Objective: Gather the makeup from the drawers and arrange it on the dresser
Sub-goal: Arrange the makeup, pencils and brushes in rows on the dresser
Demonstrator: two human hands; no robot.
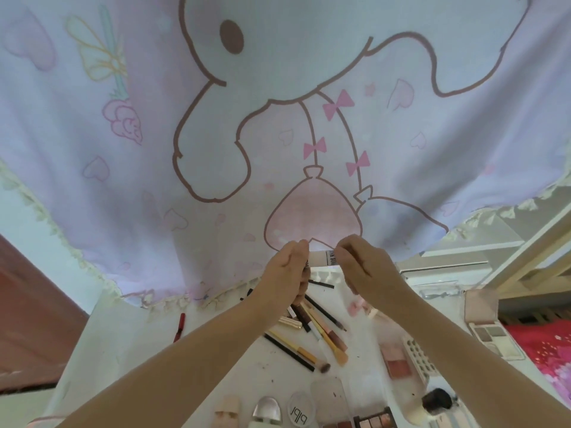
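Both hands are raised above the white dresser top (129, 329) and hold one small pale tube (321, 258) with dark lettering. My left hand (285, 273) grips its left end. My right hand (361, 267) pinches its right end. Under them lies a pile of pencils and brushes (312, 332). A blush palette (397, 361), a white pan palette (418, 358) and an open eyeshadow compact (491, 329) lie to the right. Along the near edge are a round compact (301, 407), a silver-capped item (267, 409) and an eyeshadow palette (372, 420).
A pastel curtain (278, 118) with a cartoon print hangs right behind the dresser, its lace hem touching the top. A red pen-like stick (179, 327) lies at the left. A dark-capped bottle (432, 403) lies near right. A pink bedspread (543, 350) is at far right.
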